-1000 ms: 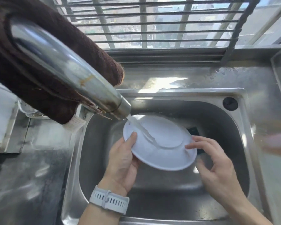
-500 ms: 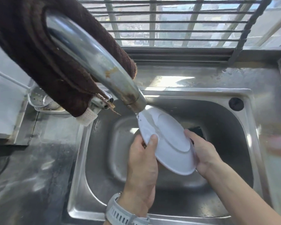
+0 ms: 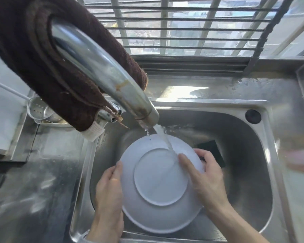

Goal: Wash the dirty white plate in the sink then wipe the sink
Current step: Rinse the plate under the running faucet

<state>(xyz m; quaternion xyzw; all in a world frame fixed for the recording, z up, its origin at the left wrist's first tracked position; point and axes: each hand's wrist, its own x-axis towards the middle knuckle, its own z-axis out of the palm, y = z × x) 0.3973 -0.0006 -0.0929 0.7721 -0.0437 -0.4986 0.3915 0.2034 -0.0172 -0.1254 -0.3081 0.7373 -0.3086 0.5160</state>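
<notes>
The white plate (image 3: pixel 158 183) is held over the steel sink (image 3: pixel 235 155) with its underside and foot ring facing up. Water from the faucet (image 3: pixel 112 81) runs onto its far part. My left hand (image 3: pixel 109 193) grips the plate's left rim, thumb on the upturned underside. My right hand (image 3: pixel 205 174) holds the right rim, thumb lying on the underside near the stream and fingers curled over the edge.
A brown cloth (image 3: pixel 42 58) hangs over the faucet neck. A dark sponge (image 3: pixel 212 151) lies in the sink behind my right hand. A metal strainer (image 3: pixel 40 111) sits on a tray at the left. The barred window (image 3: pixel 182 27) is behind the wet counter.
The plate has swung from steeply tilted to nearly flat under the stream, underside facing up. My left hand slid to the left rim; my right thumb came onto the underside.
</notes>
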